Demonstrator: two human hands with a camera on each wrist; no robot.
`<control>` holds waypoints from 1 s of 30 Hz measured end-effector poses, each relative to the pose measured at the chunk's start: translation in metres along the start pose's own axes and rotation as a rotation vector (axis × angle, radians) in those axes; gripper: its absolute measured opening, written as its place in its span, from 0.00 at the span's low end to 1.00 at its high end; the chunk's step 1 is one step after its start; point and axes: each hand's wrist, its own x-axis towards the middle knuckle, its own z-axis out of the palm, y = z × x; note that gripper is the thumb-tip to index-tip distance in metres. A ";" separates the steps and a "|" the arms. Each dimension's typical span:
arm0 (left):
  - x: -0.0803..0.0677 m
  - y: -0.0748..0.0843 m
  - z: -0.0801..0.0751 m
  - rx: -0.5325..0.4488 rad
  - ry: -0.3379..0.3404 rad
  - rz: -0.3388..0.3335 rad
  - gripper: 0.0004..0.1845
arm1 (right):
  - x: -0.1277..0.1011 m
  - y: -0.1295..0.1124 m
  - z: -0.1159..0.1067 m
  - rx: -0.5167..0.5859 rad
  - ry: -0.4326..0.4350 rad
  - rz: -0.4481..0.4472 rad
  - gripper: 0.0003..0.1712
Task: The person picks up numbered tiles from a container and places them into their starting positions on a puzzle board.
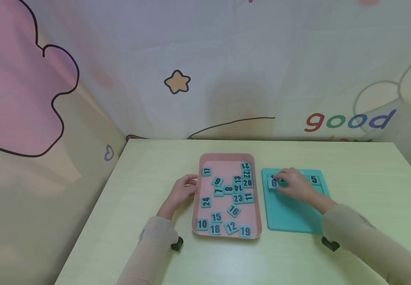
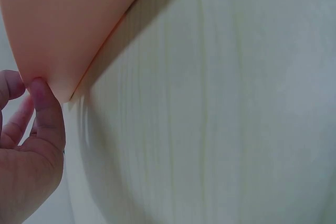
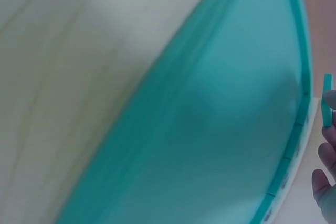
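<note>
A pink tray [image 1: 230, 221] holds many loose blue number tiles. My left hand [image 1: 183, 190] pinches the tray's left rim; the left wrist view shows the thumb [image 2: 44, 103] against its side. To the right lies a teal board [image 1: 290, 213] with a row of tiles along its top, including a 5 tile [image 1: 314, 180]. Over the left end of that row, my right hand [image 1: 295, 186] pinches the 6 tile [image 1: 273, 182] between thumb and fingers. From the right wrist, this tile [image 3: 327, 100] appears edge-on, raised off the board. The hand hides part of the row.
Both the tray and board rest on a pale wood-grain table [image 1: 148, 166]. Behind its far edge hangs a printed backdrop [image 1: 226, 71] with a star and the word good. The tray's right side stands close to the board's left edge.
</note>
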 end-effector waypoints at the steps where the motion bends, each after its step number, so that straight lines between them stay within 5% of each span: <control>1: 0.000 0.000 0.000 -0.001 0.000 -0.002 0.21 | -0.001 0.001 0.002 -0.002 0.000 0.003 0.19; 30: -0.002 0.001 0.000 0.009 0.006 -0.027 0.20 | -0.003 0.004 0.019 -0.119 0.074 -0.042 0.18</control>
